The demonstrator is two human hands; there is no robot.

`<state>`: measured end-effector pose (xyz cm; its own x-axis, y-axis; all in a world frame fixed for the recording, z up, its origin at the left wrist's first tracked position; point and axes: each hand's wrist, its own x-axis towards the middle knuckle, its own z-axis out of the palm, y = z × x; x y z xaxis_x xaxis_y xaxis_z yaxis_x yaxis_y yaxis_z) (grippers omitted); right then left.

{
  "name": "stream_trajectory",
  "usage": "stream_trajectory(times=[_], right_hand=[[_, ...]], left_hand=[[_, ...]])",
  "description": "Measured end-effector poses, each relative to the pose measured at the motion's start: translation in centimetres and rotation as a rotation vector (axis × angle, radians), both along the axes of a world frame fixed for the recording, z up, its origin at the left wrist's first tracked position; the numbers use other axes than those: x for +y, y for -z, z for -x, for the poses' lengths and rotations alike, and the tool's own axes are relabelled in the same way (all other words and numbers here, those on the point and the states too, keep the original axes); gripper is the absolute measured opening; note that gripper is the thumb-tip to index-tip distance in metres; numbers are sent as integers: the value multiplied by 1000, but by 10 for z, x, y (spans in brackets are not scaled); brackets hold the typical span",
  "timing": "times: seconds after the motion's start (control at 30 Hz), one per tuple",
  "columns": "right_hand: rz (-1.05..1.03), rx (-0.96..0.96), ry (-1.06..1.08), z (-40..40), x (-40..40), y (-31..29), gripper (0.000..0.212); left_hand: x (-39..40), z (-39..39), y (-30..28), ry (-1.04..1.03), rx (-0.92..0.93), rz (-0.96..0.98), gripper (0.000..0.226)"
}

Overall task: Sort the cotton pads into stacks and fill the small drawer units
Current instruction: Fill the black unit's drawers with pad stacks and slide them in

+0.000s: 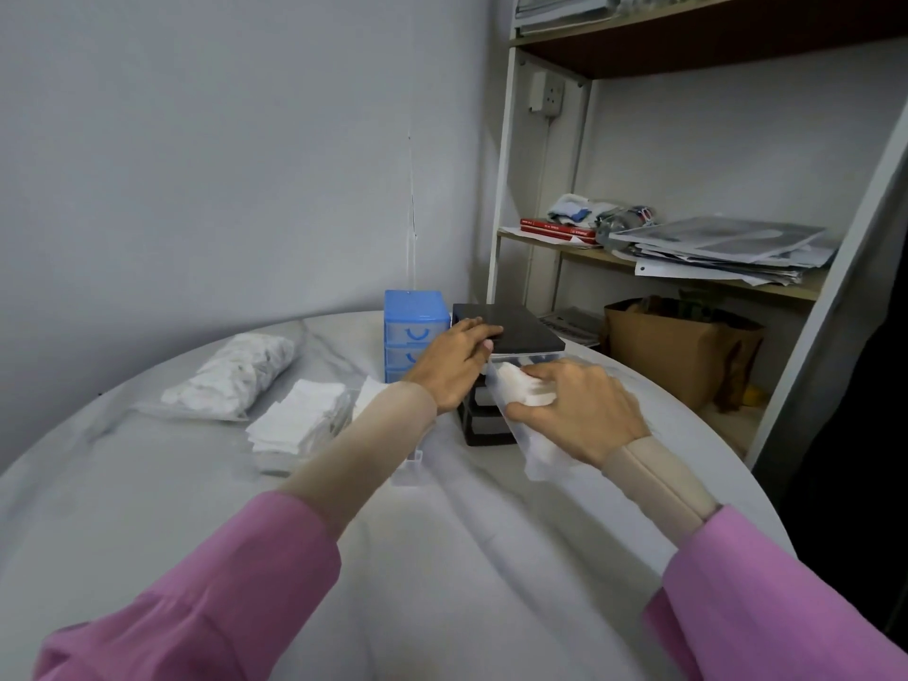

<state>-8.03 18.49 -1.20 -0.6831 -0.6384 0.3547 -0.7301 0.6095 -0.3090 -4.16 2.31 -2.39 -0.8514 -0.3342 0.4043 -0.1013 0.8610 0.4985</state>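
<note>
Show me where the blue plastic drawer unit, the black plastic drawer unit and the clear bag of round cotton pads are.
blue plastic drawer unit (415,312): head view, top lid.
black plastic drawer unit (525,326): head view, flat top.
clear bag of round cotton pads (236,373): head view, bag's middle.

Glossy blue plastic drawer unit (415,331); matt black plastic drawer unit (511,326); soft white cotton pads (297,415); crinkled clear plastic bag (236,373); smooth grey cloth-covered surface (442,557).
</note>
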Motion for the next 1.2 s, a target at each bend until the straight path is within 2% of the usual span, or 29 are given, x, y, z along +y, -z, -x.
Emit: stream_trajectory(times=[0.27,0.5,0.7,1.0,1.2], right_hand=[[-60,-62,-40,11,-4,-18,51],[40,-3,23,7,-13,-1,57],[-5,7,31,9,-19,0,49],[9,9,44,11,-22,0,52],[-36,45,70,16,-24,-3,46]], left_hand=[[-5,-1,-1,-20,44,-2,36],[-5,-3,-3,-10,1,4,37],[-3,-4,-5,-16,-4,12,37],[0,-3,-5,-34,14,19,36],[-1,-2,-5,-32,10,65,36]])
